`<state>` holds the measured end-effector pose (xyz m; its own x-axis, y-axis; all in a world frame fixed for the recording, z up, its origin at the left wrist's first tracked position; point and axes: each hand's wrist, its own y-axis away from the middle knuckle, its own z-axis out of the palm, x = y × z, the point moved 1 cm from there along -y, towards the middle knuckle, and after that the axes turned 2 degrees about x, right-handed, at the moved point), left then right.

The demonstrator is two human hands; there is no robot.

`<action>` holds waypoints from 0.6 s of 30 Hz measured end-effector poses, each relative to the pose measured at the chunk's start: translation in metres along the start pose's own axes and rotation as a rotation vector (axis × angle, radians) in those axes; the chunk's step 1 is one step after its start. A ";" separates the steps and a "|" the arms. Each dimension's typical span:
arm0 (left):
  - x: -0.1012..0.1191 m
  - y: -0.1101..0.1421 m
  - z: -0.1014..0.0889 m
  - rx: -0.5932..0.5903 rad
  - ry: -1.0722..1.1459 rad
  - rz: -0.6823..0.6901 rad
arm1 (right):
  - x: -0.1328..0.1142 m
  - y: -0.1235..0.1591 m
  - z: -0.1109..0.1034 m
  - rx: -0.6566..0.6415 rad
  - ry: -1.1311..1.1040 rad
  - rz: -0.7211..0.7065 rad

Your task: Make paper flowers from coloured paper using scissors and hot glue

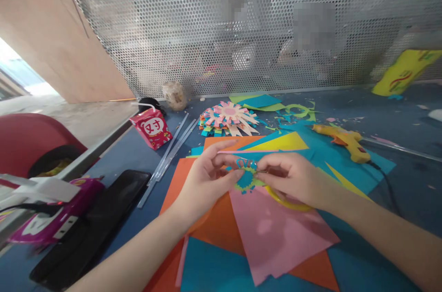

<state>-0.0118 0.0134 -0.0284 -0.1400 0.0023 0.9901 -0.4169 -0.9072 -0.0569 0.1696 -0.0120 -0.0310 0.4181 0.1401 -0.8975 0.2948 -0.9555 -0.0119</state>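
Observation:
Above a stack of coloured sheets, my left hand (214, 170) and my right hand (292, 176) meet at a small paper rosette (246, 179) with a blue centre and a green fringed edge. The fingers of my left hand pinch its left side, those of my right hand its right side. Curled blue paper loops (247, 163) stand up between the fingertips. Under my right hand shows a curved yellow loop (288, 202); the rest of it is hidden. Just below lie a pink sheet (276, 232) and an orange sheet (210, 218).
A yellow hot glue gun (345, 140) lies at right, its cord trailing forward. Finished paper rosettes (229, 114) and green scraps (299, 110) are behind. At left are clear glue sticks (172, 154), a red drink carton (152, 128), a black phone-like slab (100, 223) and a purple power strip (65, 213).

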 end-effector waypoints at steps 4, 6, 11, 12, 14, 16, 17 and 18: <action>0.002 0.001 0.000 0.029 -0.038 0.031 | 0.000 -0.001 -0.001 0.001 0.005 -0.020; 0.003 0.001 0.000 0.032 -0.082 0.059 | 0.001 -0.001 0.000 0.005 0.012 -0.032; 0.003 0.001 -0.001 0.030 -0.161 0.123 | 0.001 -0.001 0.002 0.065 0.071 -0.127; 0.003 0.001 -0.002 0.048 -0.154 0.139 | 0.001 -0.001 0.001 0.126 0.105 -0.164; 0.005 0.000 -0.006 0.113 -0.109 0.152 | -0.001 0.002 -0.005 0.306 0.204 -0.270; 0.006 0.001 -0.008 0.147 -0.033 0.091 | -0.003 0.009 -0.011 0.473 0.387 -0.460; 0.006 0.002 -0.008 0.121 0.019 0.025 | -0.005 0.014 -0.012 0.523 0.521 -0.587; 0.007 0.003 -0.006 0.071 0.076 -0.059 | -0.007 0.019 -0.012 0.554 0.675 -0.728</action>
<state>-0.0197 0.0134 -0.0227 -0.1862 0.0863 0.9787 -0.3624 -0.9319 0.0132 0.1830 -0.0283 -0.0199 0.7298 0.6601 -0.1783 0.3071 -0.5494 -0.7771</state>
